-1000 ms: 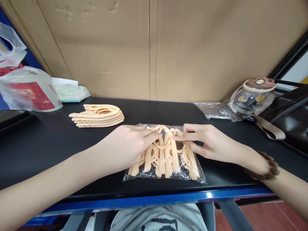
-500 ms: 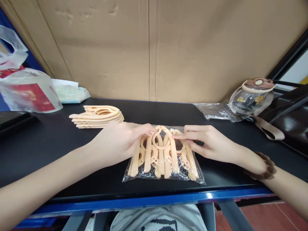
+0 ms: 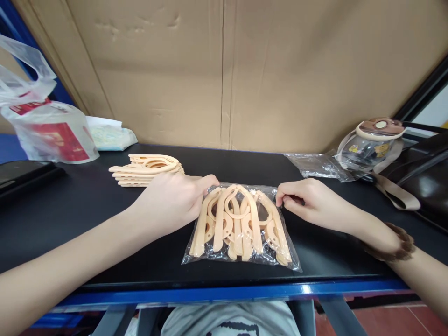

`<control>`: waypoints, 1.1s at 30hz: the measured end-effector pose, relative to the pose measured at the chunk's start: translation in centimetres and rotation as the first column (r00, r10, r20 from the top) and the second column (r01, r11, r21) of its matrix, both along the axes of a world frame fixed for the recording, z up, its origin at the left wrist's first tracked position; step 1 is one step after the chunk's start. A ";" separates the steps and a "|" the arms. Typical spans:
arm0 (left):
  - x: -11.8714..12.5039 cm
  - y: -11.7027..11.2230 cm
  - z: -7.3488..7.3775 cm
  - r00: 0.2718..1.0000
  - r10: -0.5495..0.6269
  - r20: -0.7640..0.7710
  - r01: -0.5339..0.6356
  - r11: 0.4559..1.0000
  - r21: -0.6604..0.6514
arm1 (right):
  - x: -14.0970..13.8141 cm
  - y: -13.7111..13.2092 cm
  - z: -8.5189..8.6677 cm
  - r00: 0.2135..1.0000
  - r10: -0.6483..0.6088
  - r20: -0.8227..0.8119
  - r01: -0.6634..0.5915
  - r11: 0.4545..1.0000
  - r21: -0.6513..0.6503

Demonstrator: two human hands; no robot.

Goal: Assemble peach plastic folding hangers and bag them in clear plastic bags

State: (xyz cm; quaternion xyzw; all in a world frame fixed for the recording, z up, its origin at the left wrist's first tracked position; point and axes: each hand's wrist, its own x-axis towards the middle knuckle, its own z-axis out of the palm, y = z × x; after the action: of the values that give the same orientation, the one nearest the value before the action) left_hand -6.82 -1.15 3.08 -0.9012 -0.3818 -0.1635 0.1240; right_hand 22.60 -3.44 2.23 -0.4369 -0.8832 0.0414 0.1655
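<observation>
A clear plastic bag (image 3: 241, 257) lies flat on the black table, with several cream folding hangers (image 3: 238, 217) inside it. My left hand (image 3: 177, 198) pinches the bag's far left corner between thumb and fingers. At the far right corner, the curled fingers of my right hand (image 3: 308, 200) grip the bag's edge. Behind my left hand sits a stack of the same folding hangers (image 3: 147, 170), partly covered by the hand.
More clear plastic bags (image 3: 311, 165) lie at the back right beside a clear bottle (image 3: 371, 144) and a dark bag (image 3: 423, 172). On the left are a phone-like black object (image 3: 30, 175), a carrier bag (image 3: 52, 133) and a tissue pack (image 3: 112, 134). Cardboard (image 3: 168, 79) stands behind.
Both hands have moved off the hangers in the bag and outward to its far corners. The fingers of my right hand have curled in. The view has shifted slightly.
</observation>
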 end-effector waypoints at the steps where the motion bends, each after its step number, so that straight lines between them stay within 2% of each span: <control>1: 0.0 0.1 -0.1 0.999 0.038 -0.030 -0.037 0.999 0.017 | 0.1 0.1 0.0 1.000 0.006 0.028 -0.005 1.000 -0.013; 6: 0.0 0.4 -0.4 0.974 0.152 -0.169 -0.132 0.984 0.122 | 0.2 0.2 -0.2 0.994 -0.019 0.105 0.024 0.999 -0.045; 10: -0.1 0.2 0.4 0.952 0.190 -0.238 -0.152 0.974 0.167 | 0.6 0.0 0.4 0.993 -0.076 0.091 0.074 0.997 0.025; 13: 0.0 -0.8 1.3 0.961 0.207 -0.184 -0.164 0.960 0.226 | 0.9 0.4 0.8 0.992 -0.130 0.005 0.128 0.985 0.113; 14: 0.2 -1.4 1.4 0.975 0.162 -0.151 -0.123 0.964 0.237 | 1.0 0.6 0.9 0.990 -0.139 -0.028 0.142 0.978 0.150; 16: 0.9 -3.1 1.4 0.994 -0.031 -0.109 0.054 0.976 0.212 | 0.9 1.3 1.1 0.990 -0.127 -0.067 0.139 0.965 0.220; 18: 1.9 -5.0 0.8 0.961 -0.255 -0.109 0.266 0.957 0.114 | 0.5 1.9 1.0 0.995 -0.088 -0.057 0.100 0.961 0.259; 19: 2.4 -5.9 0.3 0.938 -0.322 -0.129 0.333 0.940 0.071 | 0.2 2.1 1.0 0.997 -0.069 -0.039 0.077 0.960 0.268; 21: 3.2 -7.1 -0.6 0.904 -0.383 -0.191 0.397 0.917 0.041 | -0.4 2.3 0.9 0.999 -0.041 0.007 0.038 0.959 0.280; 23: 3.5 -7.3 -1.2 0.882 -0.399 -0.252 0.422 0.906 0.043 | -0.8 2.2 0.8 0.998 -0.030 0.054 0.012 0.953 0.304; 27: 3.2 -5.1 -0.8 0.881 -0.353 -0.314 0.382 0.924 0.032 | -0.7 1.9 1.0 0.991 -0.057 0.124 0.005 0.923 0.384; 31: 2.5 0.0 0.8 0.902 -0.259 -0.345 0.254 0.965 -0.059 | -0.2 1.7 1.2 0.978 -0.093 0.188 -0.001 0.894 0.447; 33: 2.3 3.0 1.3 0.926 -0.182 -0.331 0.180 0.983 -0.036 | -0.2 1.6 1.1 0.966 -0.102 0.238 -0.026 0.876 0.481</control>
State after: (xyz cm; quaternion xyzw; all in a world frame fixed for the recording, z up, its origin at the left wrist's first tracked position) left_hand -4.52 1.87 4.43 -0.9474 -0.2712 -0.0188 0.1688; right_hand 22.37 -1.80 3.28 -0.4011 -0.8708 -0.2389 0.1539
